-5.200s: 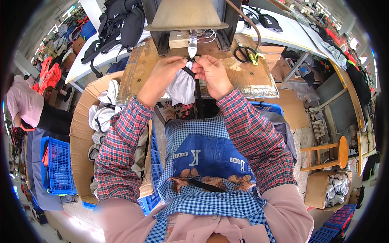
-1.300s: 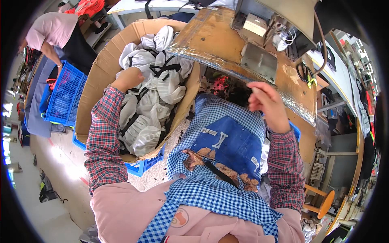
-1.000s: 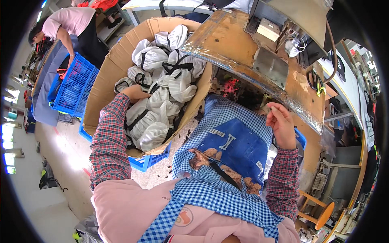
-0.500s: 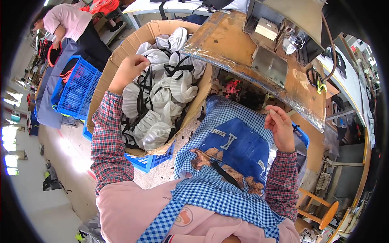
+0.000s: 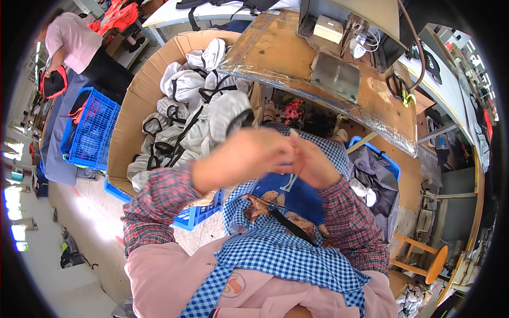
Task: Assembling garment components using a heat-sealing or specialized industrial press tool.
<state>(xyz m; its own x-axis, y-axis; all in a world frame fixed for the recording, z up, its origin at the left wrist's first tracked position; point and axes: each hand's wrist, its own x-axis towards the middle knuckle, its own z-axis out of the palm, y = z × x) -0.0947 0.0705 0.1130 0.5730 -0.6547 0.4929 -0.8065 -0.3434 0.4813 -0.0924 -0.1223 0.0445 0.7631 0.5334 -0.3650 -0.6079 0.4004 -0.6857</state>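
Observation:
My left hand, smeared by motion, is closed in front of my chest. Just beyond it a white fabric piece with black trim appears raised above the box edge and held by it; the hand hides the point of contact. Meeting its fingertips is my right hand, fingers pressed together; whatever is between them is hidden or too small to make out. More white fabric pieces with black straps fill a large cardboard box to the left.
A worn wooden worktable with a metal plate stands ahead, scissors at its right. Blue crates flank the box. A grey bag-lined blue bin and a wooden stool are at right. Another person works far left.
My left hand has come out of the box toward the right, and my right hand has moved left to meet it. A white piece now shows raised beside them. The view has shifted slightly.

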